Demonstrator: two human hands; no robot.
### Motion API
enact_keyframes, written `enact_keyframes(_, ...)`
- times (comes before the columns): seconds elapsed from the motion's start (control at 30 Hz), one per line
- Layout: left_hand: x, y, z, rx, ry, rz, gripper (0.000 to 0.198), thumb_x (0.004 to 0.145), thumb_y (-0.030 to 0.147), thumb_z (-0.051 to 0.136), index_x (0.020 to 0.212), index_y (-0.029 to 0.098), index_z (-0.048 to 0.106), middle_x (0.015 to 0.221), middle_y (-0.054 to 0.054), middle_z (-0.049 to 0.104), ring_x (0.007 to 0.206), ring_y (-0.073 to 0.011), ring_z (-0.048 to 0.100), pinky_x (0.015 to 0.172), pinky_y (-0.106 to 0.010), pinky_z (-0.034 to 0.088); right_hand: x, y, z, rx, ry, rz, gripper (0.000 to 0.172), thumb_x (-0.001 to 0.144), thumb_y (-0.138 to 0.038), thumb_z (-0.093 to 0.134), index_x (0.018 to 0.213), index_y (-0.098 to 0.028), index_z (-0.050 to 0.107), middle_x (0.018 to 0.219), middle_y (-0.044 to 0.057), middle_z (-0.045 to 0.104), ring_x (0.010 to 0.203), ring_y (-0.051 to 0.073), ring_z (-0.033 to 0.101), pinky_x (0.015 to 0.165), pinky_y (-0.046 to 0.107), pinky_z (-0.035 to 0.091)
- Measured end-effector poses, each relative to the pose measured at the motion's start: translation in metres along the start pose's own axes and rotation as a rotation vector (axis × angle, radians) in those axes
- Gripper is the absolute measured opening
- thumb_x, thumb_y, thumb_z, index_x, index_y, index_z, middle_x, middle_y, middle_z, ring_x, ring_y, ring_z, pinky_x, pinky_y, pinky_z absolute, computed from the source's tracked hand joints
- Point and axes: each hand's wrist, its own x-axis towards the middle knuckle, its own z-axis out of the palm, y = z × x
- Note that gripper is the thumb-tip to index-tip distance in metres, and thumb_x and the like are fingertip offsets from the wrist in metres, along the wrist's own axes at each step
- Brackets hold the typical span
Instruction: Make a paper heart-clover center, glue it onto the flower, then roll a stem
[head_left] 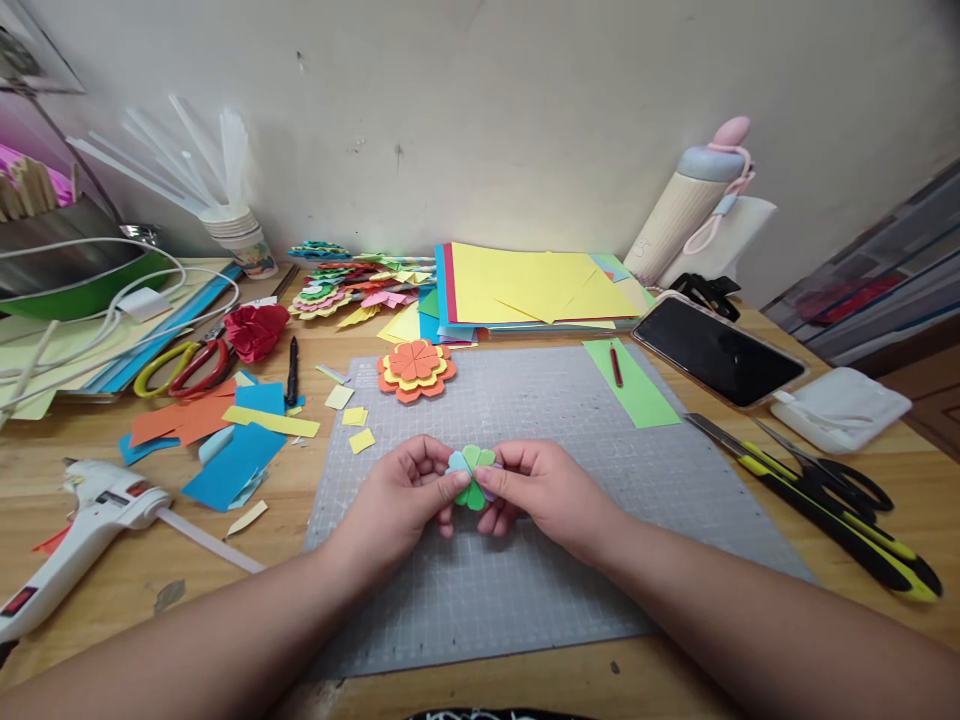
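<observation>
Between my two hands, over the grey cutting mat [570,600], is a small paper flower [472,492] with green, light blue and purple petals. My left hand [412,487] pinches its left side, thumb on top and fingers curled beneath. On the opposite side my right hand [536,490] grips it the same way, both thumbs close to the flower's centre. Behind the hands lies a layered orange and yellow paper flower [417,368] on the mat. Small yellow paper squares [361,440] are scattered left of it.
A white glue gun [97,520], blue and orange paper scraps [236,465] and scissors [202,368] lie at left. To the right are a green strip [645,395] with a red pencil [616,365], a phone [720,345], a utility knife [817,510] and black scissors [844,483]. Coloured sheets [525,285] lie behind.
</observation>
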Motion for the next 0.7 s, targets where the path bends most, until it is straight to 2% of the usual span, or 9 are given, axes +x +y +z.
enact_keyframes(0.2,0.0016,0.0012,0.0,-0.055,0.017,-0.031,0.031,0.074,0.042,0.073,0.076,0.016,0.054,0.046,0.008,0.053,0.041,-0.0058,0.045,0.043,-0.018,0.038,0.001,0.0001,-0.0011,0.013,0.001,0.003,0.026,0.081,-0.036,0.068,0.069,-0.016,0.058,0.056,-0.002,0.063,0.052,0.009,0.064,0.05,0.02,0.051)
enact_keyframes(0.4,0.0012,0.0043,0.0007,0.025,-0.005,-0.054,0.032,0.069,0.042,0.076,0.072,0.016,0.057,0.045,0.008,0.051,0.038,-0.0053,0.042,0.038,-0.017,0.037,0.0019,-0.0012,-0.0059,-0.031,-0.113,0.049,0.028,0.074,-0.038,0.074,0.069,-0.014,0.06,0.058,-0.001,0.064,0.053,0.011,0.064,0.051,0.022,0.051)
enact_keyframes(0.57,0.0008,0.0077,0.0018,0.095,-0.06,-0.067,0.032,0.069,0.041,0.076,0.068,0.014,0.058,0.043,0.007,0.049,0.037,-0.0044,0.04,0.037,-0.016,0.037,0.0002,-0.0042,-0.0077,-0.069,-0.178,0.06,0.019,0.078,-0.03,0.067,0.069,-0.014,0.063,0.061,-0.001,0.065,0.053,0.01,0.064,0.052,0.022,0.051)
enact_keyframes(0.7,0.0025,0.0066,0.0024,0.036,-0.068,-0.051,0.034,0.072,0.045,0.073,0.078,0.015,0.059,0.05,0.006,0.052,0.04,-0.0053,0.043,0.037,-0.016,0.041,-0.0006,-0.0048,-0.0045,-0.019,-0.111,0.025,0.021,0.076,-0.031,0.068,0.065,-0.014,0.062,0.058,-0.001,0.064,0.052,0.01,0.063,0.052,0.022,0.05)
